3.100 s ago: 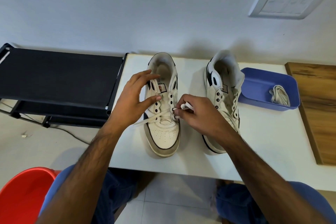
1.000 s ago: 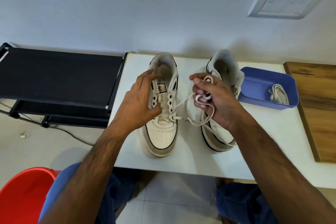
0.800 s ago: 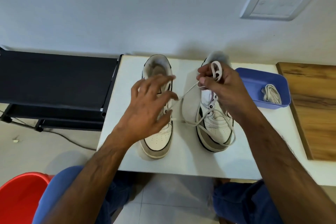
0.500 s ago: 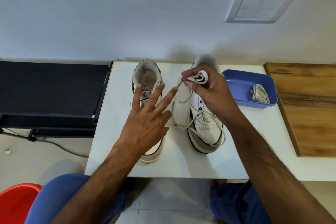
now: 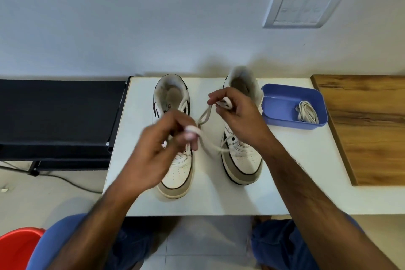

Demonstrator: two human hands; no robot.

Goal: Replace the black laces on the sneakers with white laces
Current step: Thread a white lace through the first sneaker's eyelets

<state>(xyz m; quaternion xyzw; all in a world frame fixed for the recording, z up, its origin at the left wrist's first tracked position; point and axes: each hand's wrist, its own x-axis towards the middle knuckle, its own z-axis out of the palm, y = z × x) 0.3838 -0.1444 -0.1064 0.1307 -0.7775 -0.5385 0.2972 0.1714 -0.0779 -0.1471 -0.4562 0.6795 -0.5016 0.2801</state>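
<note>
Two white sneakers with grey toe caps stand toes toward me on a small white table point(image 5: 285, 182): the left sneaker point(image 5: 175, 173) and the right sneaker point(image 5: 243, 160). A white lace point(image 5: 205, 116) stretches slack in the air between my hands above them. My left hand point(image 5: 160, 147), blurred, is closed on one part of the lace over the left sneaker. My right hand point(image 5: 238, 116) pinches a folded loop of the same lace above the right sneaker. A second white lace point(image 5: 305, 112) lies coiled in a blue tray point(image 5: 285, 92). No black lace is in sight.
A black rack point(image 5: 57, 114) adjoins the table on the left. A wooden board point(image 5: 368, 125) lies at the right. A red bucket point(image 5: 17, 247) sits on the floor at lower left. A switch plate point(image 5: 303, 6) is on the wall behind.
My left hand left the left sneaker, went from spread fingers to closed on the lace. My right hand pulled the lace up and away from the sneaker. The camera drifted, shifting the scene left.
</note>
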